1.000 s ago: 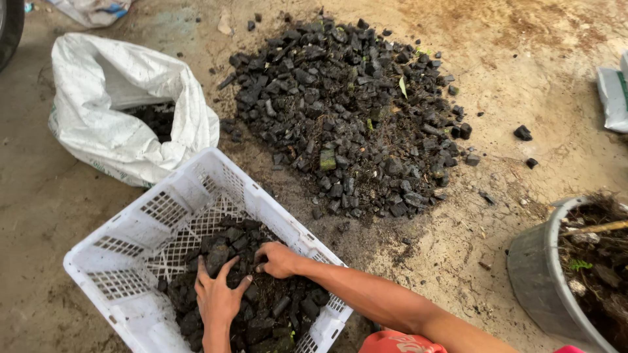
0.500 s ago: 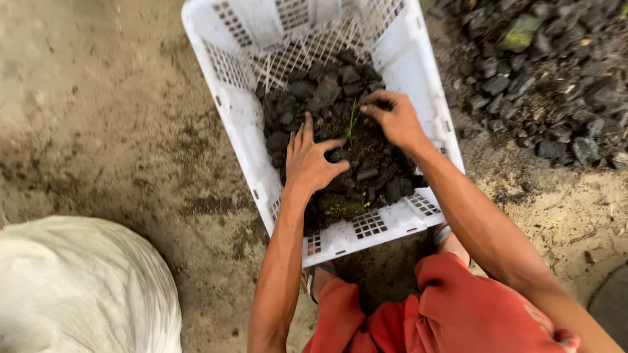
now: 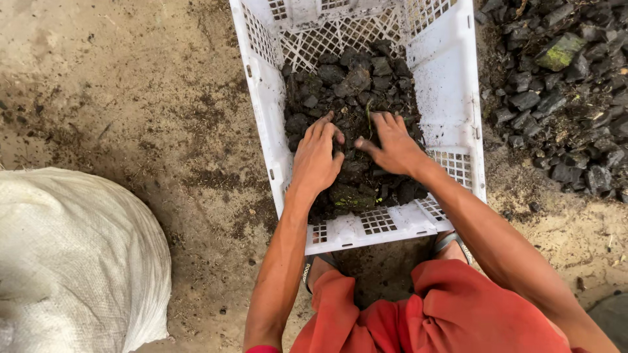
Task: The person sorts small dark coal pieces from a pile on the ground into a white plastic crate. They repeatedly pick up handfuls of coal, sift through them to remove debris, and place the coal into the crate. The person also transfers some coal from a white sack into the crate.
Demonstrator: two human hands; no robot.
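A white plastic crate with lattice sides stands on the dirt ground right in front of me. It holds a heap of black charcoal lumps. My left hand lies palm down on the lumps, fingers spread a little. My right hand rests beside it on the same heap, fingers splayed into the pieces. Both hands press on the loose pieces without one lump clearly gripped. My red shorts and sandalled feet show below the crate's near wall.
A large pile of charcoal lumps covers the ground to the right of the crate. A full white woven sack lies at the lower left. Brown dirt ground with dark dust stains stretches to the left.
The view has swung down over the crate, which now fills the top centre. Both hands stay in the charcoal; they have drawn closer together.
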